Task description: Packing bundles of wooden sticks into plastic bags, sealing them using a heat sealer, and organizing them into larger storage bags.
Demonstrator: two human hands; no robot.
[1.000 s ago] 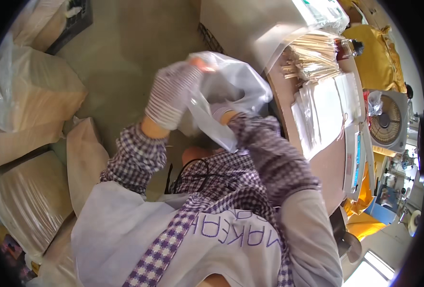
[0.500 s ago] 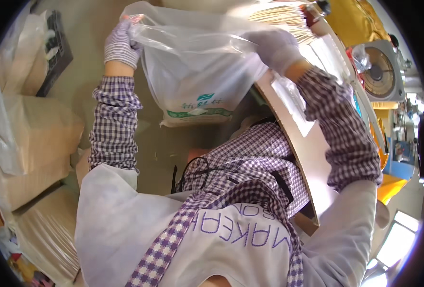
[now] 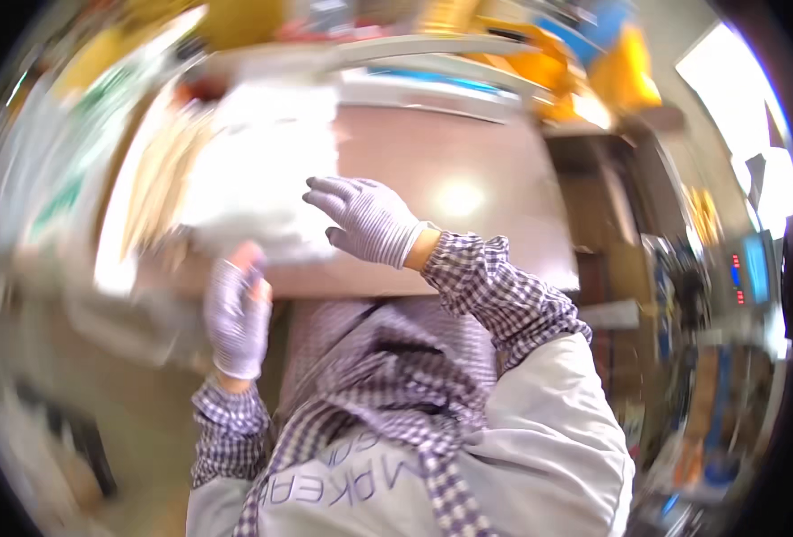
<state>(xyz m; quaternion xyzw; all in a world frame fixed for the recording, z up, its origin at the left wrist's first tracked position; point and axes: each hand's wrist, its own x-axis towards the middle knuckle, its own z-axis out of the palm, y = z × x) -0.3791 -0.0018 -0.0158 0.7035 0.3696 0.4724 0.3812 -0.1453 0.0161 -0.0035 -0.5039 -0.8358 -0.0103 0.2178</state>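
Note:
My right hand [image 3: 367, 217], in a thin striped glove, hovers over the table with its fingers spread and nothing in them. Just left of its fingertips lies a stack of white, glare-washed flat packages or sheets [image 3: 266, 170]. My left hand [image 3: 238, 313], also gloved with bare fingertips, is beside the table's front edge, near the stack's lower corner. Its fingers are extended, thumb apart, and it holds nothing I can see. Translucent plastic [image 3: 119, 313], badly blurred, hangs below the table's left front corner; whether it is one bag or several, I cannot tell.
The brown table [image 3: 450, 251] spans in front of me. Blurred tan-edged sheets [image 3: 159, 197] line its left side. Along the back runs a pale curved rail [image 3: 432, 46], with yellow bags [image 3: 548, 72] behind. Shelving and a lit display [image 3: 755, 268] stand at right.
My view has swung right to face the table. Both hands have let go of the translucent plastic bag they held stretched; my right is now over the table, my left by its edge.

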